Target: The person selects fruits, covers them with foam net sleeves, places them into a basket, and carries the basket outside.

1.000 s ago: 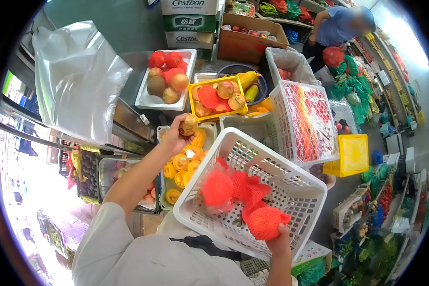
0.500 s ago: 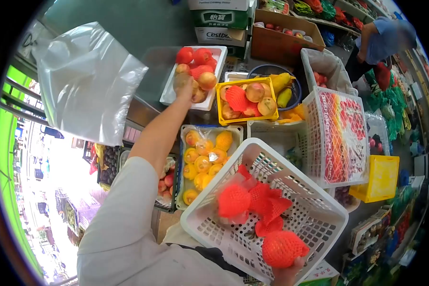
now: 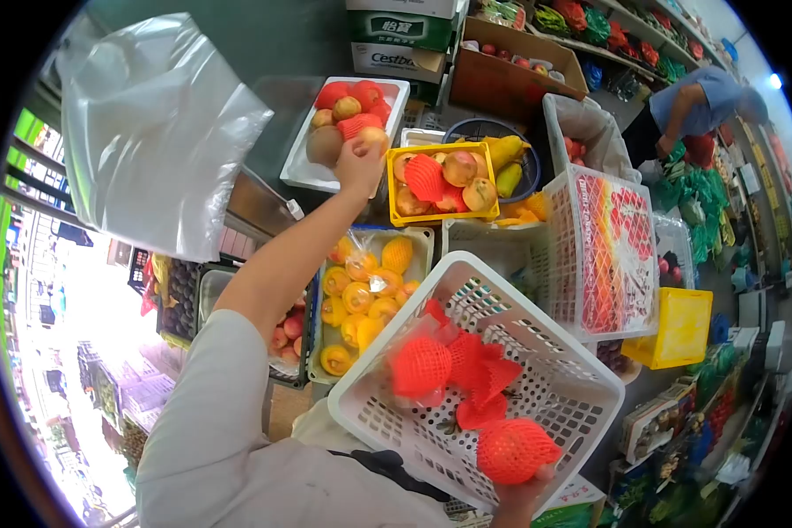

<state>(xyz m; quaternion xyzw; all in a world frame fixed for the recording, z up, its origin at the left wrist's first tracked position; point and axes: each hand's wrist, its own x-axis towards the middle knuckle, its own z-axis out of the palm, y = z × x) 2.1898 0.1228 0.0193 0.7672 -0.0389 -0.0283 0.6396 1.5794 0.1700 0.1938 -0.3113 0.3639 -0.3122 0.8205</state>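
Observation:
My left hand (image 3: 359, 165) reaches into a white foam box (image 3: 295, 172), its fingers closed on a yellowish-red pomegranate (image 3: 373, 137) at the box's right side. Beside that fruit lie more pomegranates, a browner round fruit (image 3: 324, 146) and several in red foam nets (image 3: 367, 91). Low in the view, my right hand (image 3: 521, 498) grips a fruit in a red foam net (image 3: 512, 451), inside the near corner of a white plastic basket (image 3: 358, 407). Another red-netted fruit (image 3: 421, 367) and loose red foam nets (image 3: 482, 371) lie in this basket. The right fingers are partly hidden.
A yellow crate of pomegranates (image 3: 397, 215) stands right of the foam box. Nearer is a tray of yellow-wrapped fruit (image 3: 358, 297). Clear plastic bags (image 3: 154, 132) hang at left. A white crate (image 3: 603, 251) stands at right. Another person (image 3: 697, 104) bends at the upper right.
My left hand has moved right within the foam box, onto the pomegranate at its right side. My right hand stays at the netted fruit. The whole view has shifted slightly.

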